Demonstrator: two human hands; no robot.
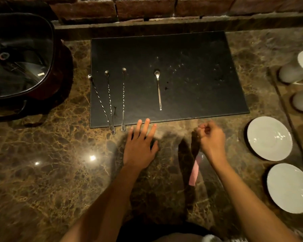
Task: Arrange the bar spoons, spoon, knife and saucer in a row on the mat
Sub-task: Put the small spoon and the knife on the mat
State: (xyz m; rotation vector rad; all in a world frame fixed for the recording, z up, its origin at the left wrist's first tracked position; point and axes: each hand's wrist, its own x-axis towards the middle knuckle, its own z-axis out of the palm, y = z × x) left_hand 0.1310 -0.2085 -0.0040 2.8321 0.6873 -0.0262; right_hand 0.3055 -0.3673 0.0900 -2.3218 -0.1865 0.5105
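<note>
A black mat (191,55) lies on the marble counter. Three twisted bar spoons lie at its left: one slanted (99,100), two nearly straight (109,100) (123,98), their fork ends past the front edge. A small spoon (158,91) lies near the mat's middle. My left hand (140,145) rests flat on the counter, fingertips at the mat's front edge. My right hand (212,138) is curled round the dark handle of a knife (194,170), blurred, its blade pointing back at me. Two white saucers (269,138) (289,187) sit on the counter to the right.
A dark bag with a clear lid (24,58) stands at the left of the mat. A wooden tray (287,95) with white cups runs along the right edge. A brick wall (147,9) closes the back.
</note>
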